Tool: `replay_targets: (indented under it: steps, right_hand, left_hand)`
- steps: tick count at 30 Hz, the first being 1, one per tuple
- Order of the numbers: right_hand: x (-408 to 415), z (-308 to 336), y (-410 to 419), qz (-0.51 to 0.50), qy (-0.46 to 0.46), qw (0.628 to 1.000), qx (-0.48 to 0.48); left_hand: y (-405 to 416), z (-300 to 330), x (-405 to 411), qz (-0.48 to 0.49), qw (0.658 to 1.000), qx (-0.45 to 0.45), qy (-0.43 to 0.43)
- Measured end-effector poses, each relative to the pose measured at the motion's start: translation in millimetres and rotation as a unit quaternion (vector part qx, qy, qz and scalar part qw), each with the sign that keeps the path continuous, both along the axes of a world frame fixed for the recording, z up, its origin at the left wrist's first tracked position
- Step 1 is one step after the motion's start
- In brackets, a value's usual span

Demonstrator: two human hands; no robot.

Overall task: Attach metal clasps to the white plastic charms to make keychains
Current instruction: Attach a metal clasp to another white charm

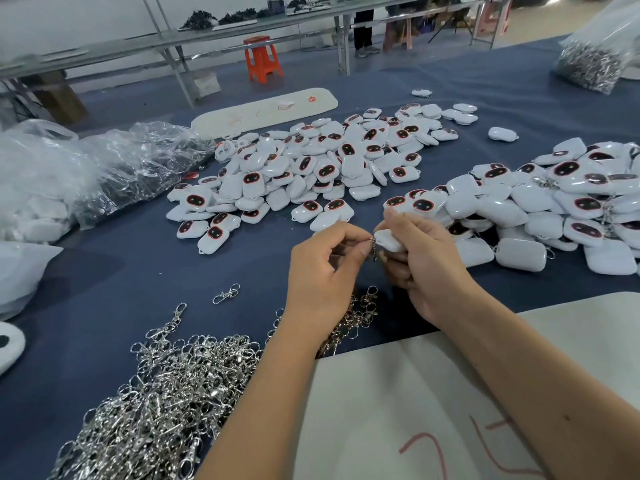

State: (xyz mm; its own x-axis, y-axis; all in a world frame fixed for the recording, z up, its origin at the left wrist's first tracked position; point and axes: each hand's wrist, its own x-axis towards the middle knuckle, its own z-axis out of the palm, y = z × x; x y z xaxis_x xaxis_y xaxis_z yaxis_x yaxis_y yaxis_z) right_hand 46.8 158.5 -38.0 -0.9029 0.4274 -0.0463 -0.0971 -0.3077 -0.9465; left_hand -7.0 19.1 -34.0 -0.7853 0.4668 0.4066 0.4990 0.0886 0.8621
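Note:
My right hand (424, 261) grips a white plastic charm (388, 240) above the blue table. My left hand (325, 268) pinches a small metal clasp (374, 249) right at the charm's corner, the two hands touching. A big heap of silver clasps (156, 393) lies near the front left. Several white charms with dark red-rimmed faces form a pile (311, 171) in the middle. Another pile of charms (554, 216) spreads at the right, some with clasps on them.
Crumpled clear plastic bags (104, 168) lie at the left. A bag of clasps (592, 60) stands at the far right. White cardboard (398, 410) covers the front right; a white board (263, 110) lies beyond the charms. A lone clasp (225, 293) rests on the blue cloth (104, 271). An orange stool (261, 58) stands behind.

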Motion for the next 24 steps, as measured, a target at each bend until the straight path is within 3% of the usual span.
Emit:
replay_targets:
  steps: [8,11,13,16,19,21,23,24]
  right_hand:
    - [0.5,-0.7,0.9,0.075,0.039,0.994,-0.072]
    - [0.5,-4.7,-1.5,0.079,0.059,0.994,-0.051]
    - [0.7,-6.0,-2.8,0.067,0.059,0.995,-0.031]
    - [0.9,-8.8,-5.1,0.04,0.055,0.997,0.047]
    - [1.5,-12.4,-12.4,0.006,0.037,0.975,0.22]
    - [1.5,-12.9,-15.0,0.004,0.055,0.973,0.226]
    - [1.7,-11.3,-12.5,0.019,0.081,0.986,0.148]
    - [1.7,-10.0,-10.8,0.024,0.085,0.989,0.116]
  left_hand:
    - [-3.0,-1.0,-3.5,0.04,0.999,0.012,-0.007]
    - [-10.2,-0.4,-10.8,0.07,0.995,-0.054,0.037]
    - [-14.1,2.0,-13.5,0.077,0.983,-0.125,0.113]
    - [-15.5,6.5,-13.9,0.081,0.947,-0.245,0.194]
    - [-16.8,6.9,-13.3,0.096,0.921,-0.325,0.193]
    - [-17.7,6.4,-13.4,0.107,0.956,-0.248,0.116]
    - [-14.9,6.3,-13.1,0.116,0.99,-0.076,-0.016]
    - [-12.1,6.8,-11.9,0.114,0.989,0.008,-0.091]
